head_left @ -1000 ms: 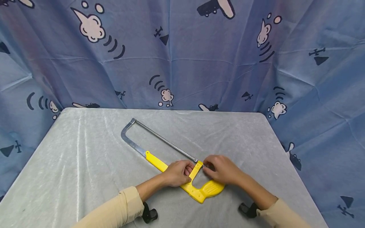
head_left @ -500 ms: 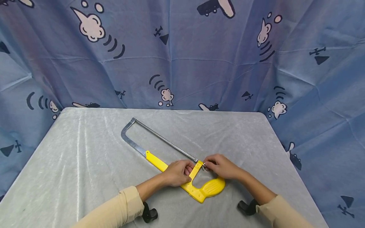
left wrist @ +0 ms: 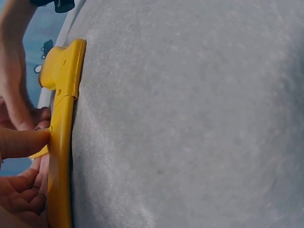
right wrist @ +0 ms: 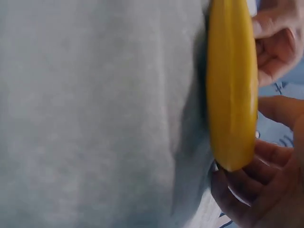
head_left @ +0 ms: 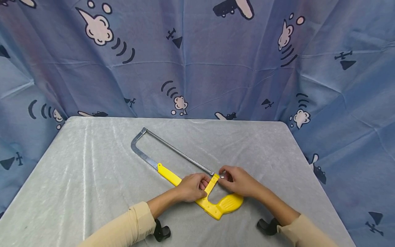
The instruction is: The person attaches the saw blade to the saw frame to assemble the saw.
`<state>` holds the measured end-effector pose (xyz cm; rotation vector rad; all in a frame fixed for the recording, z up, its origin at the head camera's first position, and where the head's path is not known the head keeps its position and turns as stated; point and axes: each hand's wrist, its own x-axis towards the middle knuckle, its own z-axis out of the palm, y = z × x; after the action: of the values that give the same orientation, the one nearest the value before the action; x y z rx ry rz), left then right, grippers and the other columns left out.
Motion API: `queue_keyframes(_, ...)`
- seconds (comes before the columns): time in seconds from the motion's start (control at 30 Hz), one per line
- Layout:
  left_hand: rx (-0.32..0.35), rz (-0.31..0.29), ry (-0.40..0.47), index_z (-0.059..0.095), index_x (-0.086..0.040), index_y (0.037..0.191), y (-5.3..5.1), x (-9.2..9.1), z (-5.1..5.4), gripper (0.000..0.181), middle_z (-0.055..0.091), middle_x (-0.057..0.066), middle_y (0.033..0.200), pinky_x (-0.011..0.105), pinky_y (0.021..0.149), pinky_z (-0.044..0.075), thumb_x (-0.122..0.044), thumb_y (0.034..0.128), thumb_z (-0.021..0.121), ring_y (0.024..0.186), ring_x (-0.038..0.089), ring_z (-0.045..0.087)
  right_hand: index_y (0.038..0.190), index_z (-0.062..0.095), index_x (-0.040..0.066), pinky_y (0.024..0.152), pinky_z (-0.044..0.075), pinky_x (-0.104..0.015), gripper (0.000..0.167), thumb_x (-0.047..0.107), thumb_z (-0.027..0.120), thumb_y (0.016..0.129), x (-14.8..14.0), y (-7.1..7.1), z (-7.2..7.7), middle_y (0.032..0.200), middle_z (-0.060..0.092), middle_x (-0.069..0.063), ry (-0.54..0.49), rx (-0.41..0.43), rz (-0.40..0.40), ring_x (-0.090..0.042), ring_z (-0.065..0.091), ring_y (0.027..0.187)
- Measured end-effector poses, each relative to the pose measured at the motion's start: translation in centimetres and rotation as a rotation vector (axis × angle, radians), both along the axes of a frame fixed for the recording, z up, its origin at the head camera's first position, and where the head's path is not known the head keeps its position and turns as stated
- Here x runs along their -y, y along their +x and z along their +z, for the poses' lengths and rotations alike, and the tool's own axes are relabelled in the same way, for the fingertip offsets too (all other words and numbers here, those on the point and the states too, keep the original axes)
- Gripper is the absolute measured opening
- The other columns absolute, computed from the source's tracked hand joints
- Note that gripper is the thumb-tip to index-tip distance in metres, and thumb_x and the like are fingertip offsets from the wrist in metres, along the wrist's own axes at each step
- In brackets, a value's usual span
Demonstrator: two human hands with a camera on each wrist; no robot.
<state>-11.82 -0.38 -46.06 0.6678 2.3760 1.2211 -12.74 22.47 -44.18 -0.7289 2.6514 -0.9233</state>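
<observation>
A hacksaw [head_left: 169,175] with a yellow grip and a silver front bow lies on the table, its blade [head_left: 182,154] facing the far side. My left hand [head_left: 192,187] grips the yellow frame, thumb near the foot of the short post, as the left wrist view also shows. At the tip of that post, my right hand [head_left: 240,180] pinches a small metal wing nut [head_left: 222,177], mostly covered by the fingers. Below the right hand sits the yellow handle [head_left: 230,203]; in the right wrist view the handle [right wrist: 232,90] hides part of the fingertips.
A pale grey plush cloth [head_left: 102,164] covers the table. Behind and to both sides hangs a blue printed curtain [head_left: 203,82]. Black camera mounts [head_left: 162,233] are strapped at both wrists, close above the cloth.
My right fingers briefly loosened around the wing nut, leaving it more visible, and have closed about it again. The left hand and the hacksaw have stayed in place.
</observation>
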Motion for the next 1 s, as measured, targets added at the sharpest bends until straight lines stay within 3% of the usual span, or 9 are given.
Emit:
queue_keyframes(0.13, 0.007, 0.0, -0.001, 0.065, -0.005, 0.103, 0.0, 0.0, 0.0, 0.029, 0.06, -0.003, 0.084, 0.02, 0.072, 0.046, 0.002, 0.0759, 0.075, 0.076, 0.004, 0.054, 0.103, 0.067, 0.005, 0.062, 0.048, -0.025, 0.03, 0.023, 0.081, 0.083, 0.6, 0.7, 0.2, 0.079, 0.06, 0.005, 0.128, -0.221, 0.012, -0.006, 0.053, 0.068)
queue_keyframes(0.23, 0.007, 0.003, -0.001, 0.065, -0.004, 0.103, 0.0, 0.0, 0.1, 0.029, 0.06, -0.003, 0.084, 0.02, 0.072, 0.046, 0.002, 0.076, 0.076, 0.076, 0.004, 0.054, 0.097, 0.068, 0.006, 0.063, 0.048, -0.027, 0.03, 0.022, 0.084, 0.078, 0.9, 1.0, 0.2, 0.08, 0.061, 0.003, 0.201, -0.369, 0.022, -0.008, 0.052, 0.069)
queue_keyframes(0.37, 0.016, 0.007, -0.002, 0.065, -0.004, 0.103, 0.1, 0.0, 0.1, 0.029, 0.061, -0.003, 0.085, 0.02, 0.072, 0.046, 0.002, 0.0763, 0.076, 0.076, 0.005, 0.055, 0.091, 0.066, 0.007, 0.06, 0.046, -0.028, 0.027, 0.019, 0.085, 0.077, 1.2, 1.3, 0.1, 0.078, 0.06, 0.003, 0.25, -0.477, 0.034, -0.009, 0.051, 0.067)
queue_keyframes(0.53, 0.03, 0.007, 0.0, 0.065, -0.004, 0.104, 0.1, 0.0, 0.3, 0.03, 0.061, -0.002, 0.085, 0.021, 0.072, 0.046, 0.002, 0.0769, 0.076, 0.077, 0.006, 0.055, 0.089, 0.066, 0.007, 0.059, 0.045, -0.028, 0.025, 0.019, 0.084, 0.077, 1.3, 1.4, 0.1, 0.077, 0.058, 0.004, 0.275, -0.499, 0.03, -0.01, 0.05, 0.065)
queue_keyframes(1.0, 0.02, 0.005, 0.003, 0.065, -0.004, 0.104, 0.1, 0.0, 0.1, 0.03, 0.06, -0.004, 0.085, 0.02, 0.072, 0.046, 0.001, 0.0763, 0.075, 0.077, 0.006, 0.055, 0.09, 0.069, 0.005, 0.059, 0.047, -0.028, 0.013, 0.014, 0.077, 0.083, 1.2, 1.5, 0.3, 0.076, 0.062, 0.003, 0.224, -0.381, 0.015, -0.008, 0.053, 0.064)
